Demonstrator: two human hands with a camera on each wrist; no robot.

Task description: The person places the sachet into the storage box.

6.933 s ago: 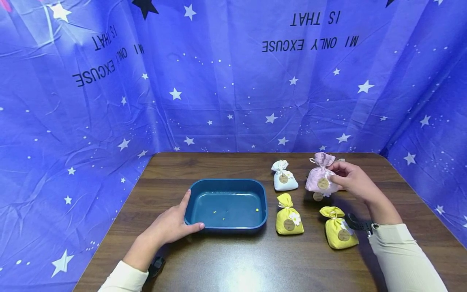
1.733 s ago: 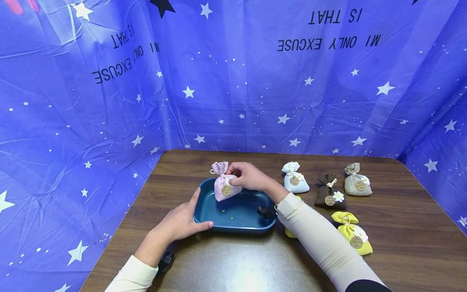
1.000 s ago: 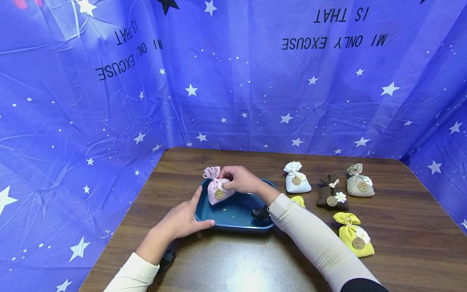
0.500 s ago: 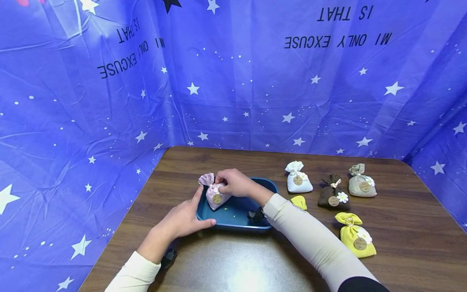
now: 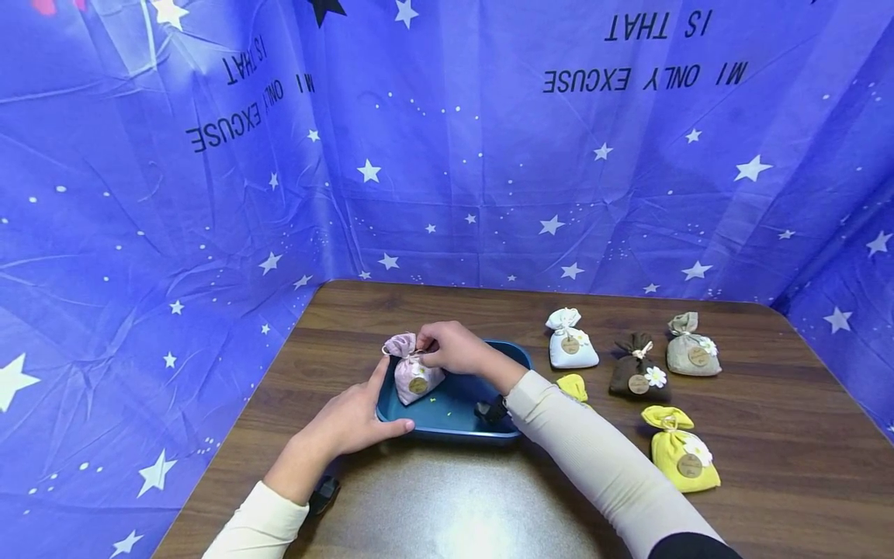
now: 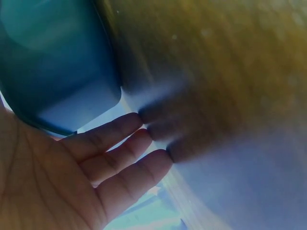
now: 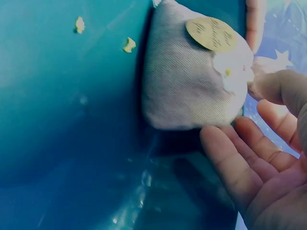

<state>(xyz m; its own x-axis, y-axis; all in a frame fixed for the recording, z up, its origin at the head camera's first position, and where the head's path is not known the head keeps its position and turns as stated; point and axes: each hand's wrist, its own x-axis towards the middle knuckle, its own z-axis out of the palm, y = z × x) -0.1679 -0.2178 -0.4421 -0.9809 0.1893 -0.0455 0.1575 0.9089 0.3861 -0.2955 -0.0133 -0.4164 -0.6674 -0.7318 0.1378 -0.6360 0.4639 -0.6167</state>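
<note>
Pink pouch (image 5: 417, 388) is inside the left end of the blue tray (image 5: 461, 433), tilted, gathered top up by the far-left corner. Round tag and white flower face up. Can't confirm whether its full weight is on the tray floor.

Right hand (image 5: 454, 349) reaches over the tray, thumb and forefinger at the pouch's neck. Thumb touches there; the other fingers trail loosely beside the cloth in the right wrist view. Can't tell if the neck is actually pinched.

Left hand (image 5: 345, 419) is spread around the tray's left end: thumb along the near rim, forefinger up the side, its tip close to the pouch's neck. Left wrist view shows three more fingers extended just beside the tray's outer wall.

Two small yellow bits (image 7: 129, 45) on the tray floor, near the pouch.

Right of the tray on the wood bench (image 5: 391, 505): white pouch (image 5: 573, 351), dark brown pouch (image 5: 632, 373), grey-beige pouch (image 5: 687, 353) at far right, yellow pouch (image 5: 673, 454) nearest the person. Second yellow pouch (image 5: 571, 386) mostly hidden by the right sleeve (image 5: 594, 458). Blue star-print curtain (image 5: 454, 171) behind, lettering upside down.
</note>
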